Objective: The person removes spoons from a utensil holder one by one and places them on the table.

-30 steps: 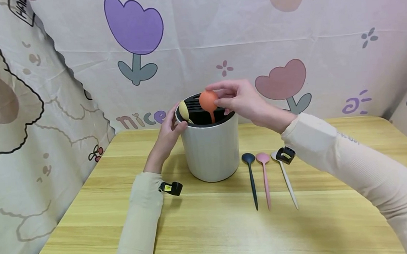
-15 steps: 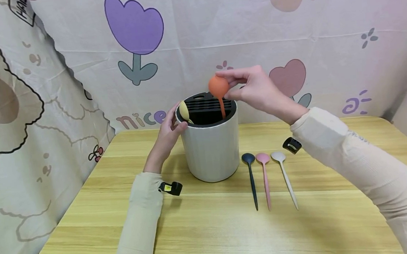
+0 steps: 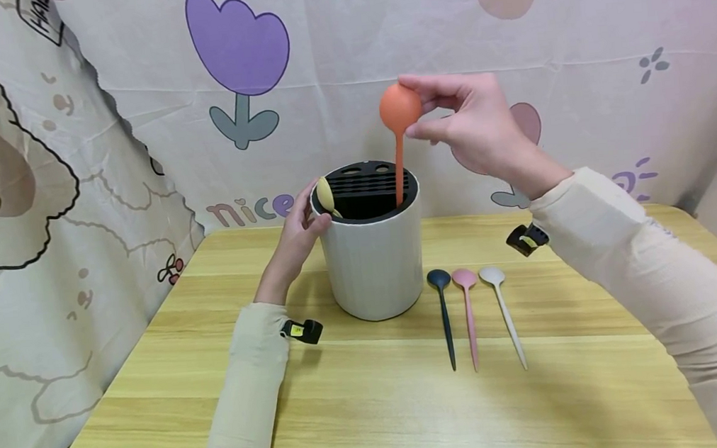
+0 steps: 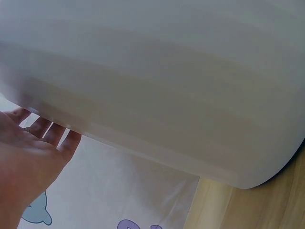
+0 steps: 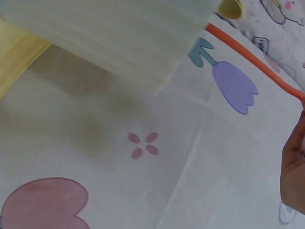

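1. Head view: At upper centre, a right hand (image 3: 481, 124) pinches an orange spoon (image 3: 399, 142) by its bowl, the long axis nearly vertical, handle pointing down into the mouth of a white container (image 3: 375, 269); a left hand (image 3: 298, 233) grips the container's left rim.
2. Left wrist view: The left hand's fingers touch the container, lower left.
3. Right wrist view: The spoon's handle slants from right edge toward top centre.

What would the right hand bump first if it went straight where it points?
Past the orange spoon it pinches, the right hand would probably meet the patterned cloth behind; depth is unclear.
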Tool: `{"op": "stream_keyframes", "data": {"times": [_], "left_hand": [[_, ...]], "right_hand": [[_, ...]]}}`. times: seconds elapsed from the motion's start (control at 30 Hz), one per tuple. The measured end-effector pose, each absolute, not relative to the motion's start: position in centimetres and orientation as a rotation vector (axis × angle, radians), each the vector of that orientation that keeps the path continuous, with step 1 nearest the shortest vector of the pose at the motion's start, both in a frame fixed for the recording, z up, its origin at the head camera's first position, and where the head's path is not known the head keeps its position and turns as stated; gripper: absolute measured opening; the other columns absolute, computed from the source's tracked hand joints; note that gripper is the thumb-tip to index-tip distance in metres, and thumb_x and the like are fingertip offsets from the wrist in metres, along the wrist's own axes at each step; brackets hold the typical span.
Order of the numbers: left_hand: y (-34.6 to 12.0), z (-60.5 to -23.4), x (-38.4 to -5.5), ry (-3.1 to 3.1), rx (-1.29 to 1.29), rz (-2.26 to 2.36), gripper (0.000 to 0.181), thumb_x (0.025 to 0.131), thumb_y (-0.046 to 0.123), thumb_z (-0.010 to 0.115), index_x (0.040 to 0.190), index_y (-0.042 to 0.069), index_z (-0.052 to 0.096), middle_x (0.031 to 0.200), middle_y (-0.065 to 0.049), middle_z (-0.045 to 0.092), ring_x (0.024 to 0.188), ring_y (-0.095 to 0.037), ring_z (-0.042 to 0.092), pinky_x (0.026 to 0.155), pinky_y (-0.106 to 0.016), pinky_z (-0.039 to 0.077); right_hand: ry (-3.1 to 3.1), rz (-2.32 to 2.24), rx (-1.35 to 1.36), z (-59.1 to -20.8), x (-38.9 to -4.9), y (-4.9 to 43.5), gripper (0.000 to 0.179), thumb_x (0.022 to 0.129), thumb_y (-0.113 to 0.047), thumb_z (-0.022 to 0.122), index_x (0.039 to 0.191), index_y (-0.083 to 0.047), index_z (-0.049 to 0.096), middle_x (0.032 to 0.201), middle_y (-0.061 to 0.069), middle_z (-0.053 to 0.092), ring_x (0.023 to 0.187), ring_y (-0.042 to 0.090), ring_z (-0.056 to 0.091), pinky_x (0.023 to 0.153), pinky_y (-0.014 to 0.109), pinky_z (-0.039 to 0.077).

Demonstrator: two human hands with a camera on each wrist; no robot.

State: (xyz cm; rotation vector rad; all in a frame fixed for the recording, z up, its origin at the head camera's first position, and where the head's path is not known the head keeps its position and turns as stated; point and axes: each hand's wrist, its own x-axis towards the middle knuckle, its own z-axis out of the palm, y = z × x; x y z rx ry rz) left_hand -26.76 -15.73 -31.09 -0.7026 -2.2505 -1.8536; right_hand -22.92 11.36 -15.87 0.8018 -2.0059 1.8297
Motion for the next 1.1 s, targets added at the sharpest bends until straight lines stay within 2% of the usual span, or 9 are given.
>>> {"op": "stream_keyframes", "data": {"times": [0.4,0.63,0.7,0.93,1.1], "left_hand": [[-15.7,-31.0,-26.8,-2.247,-0.700,-1.850,0.127,0.061,0.086,0.060,0.153,0.006,0.022,0.154,-0.013,0.029,0.141,-0.025,0.026,0.113,-0.048,0.023],[-15.8,-31.1,-26.8,-2.256,-0.702,-1.844,0.124,0.064,0.084,0.060,0.153,0.007,0.022,0.153,-0.013,0.030,0.141,-0.025,0.026,0.114,-0.048,0.021],[-15.8,-31.1,-26.8,-2.255,-0.706,-1.847,0.124,0.064,0.084,0.060,0.153,0.007,0.022,0.153,-0.013,0.030,0.141,-0.025,0.027,0.114,-0.047,0.021],[-15.7,-31.1,-26.7,-2.252,-0.709,-1.843,0.125,0.063,0.085,0.060,0.153,0.007,0.022,0.154,-0.012,0.029,0.141,-0.023,0.026,0.113,-0.045,0.023],[-15.7,-31.1,-26.8,-2.246,-0.713,-1.850,0.125,0.064,0.084,0.061,0.153,0.007,0.022,0.154,-0.013,0.029,0.141,-0.024,0.026,0.114,-0.045,0.022]], "right_hand": [[-1.752,2.034,0.788,-12.8,-22.0,12.7,0.054,0.068,0.028,0.067,0.116,0.003,0.068,0.089,0.015,0.068,0.076,0.023,0.064,0.055,0.022,0.043],[-1.952,1.970,0.722,-13.5,-22.1,13.3,0.055,0.069,0.019,0.074,0.120,0.000,0.067,0.093,0.011,0.070,0.080,0.020,0.066,0.060,0.020,0.049],[-2.036,1.936,0.677,-14.0,-22.2,13.6,0.055,0.071,0.015,0.076,0.122,-0.003,0.067,0.092,0.009,0.071,0.080,0.018,0.066,0.057,0.019,0.048],[-2.128,2.010,0.597,-16.0,-22.7,14.5,0.060,0.070,0.016,0.076,0.127,0.002,0.062,0.099,0.006,0.072,0.090,0.018,0.067,0.079,0.022,0.053],[-2.254,1.936,0.541,-17.6,-23.2,15.3,0.062,0.073,0.011,0.078,0.131,0.000,0.059,0.097,0.000,0.072,0.090,0.013,0.067,0.080,0.021,0.052]]}}
